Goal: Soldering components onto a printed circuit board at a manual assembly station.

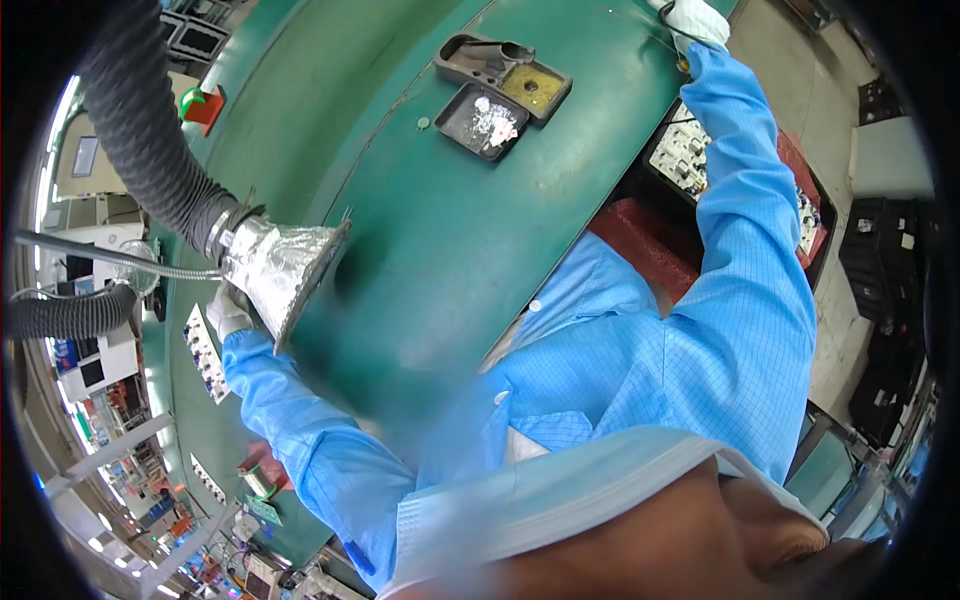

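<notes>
My left hand (228, 308), in a pale glove, is at the left beside a foil-wrapped extraction hood (280, 268). The hood hides most of its fingers, so I cannot tell whether they hold anything. A white circuit board (205, 355) with dark parts lies just below that hand. At the upper right, my right hand (700, 22), also in a pale glove, is closed at the bench edge. A black cord (672, 22) loops across it; what the fingers grip is too small to make out.
On the green bench (420, 250) stands a dark iron holder (470, 58) with a yellow sponge (530, 86). Against it sits a black tray (462, 118) with whitish bits. A ribbed duct (165, 140) hangs at the left. Boards fill a black bin (655, 185) by my right arm.
</notes>
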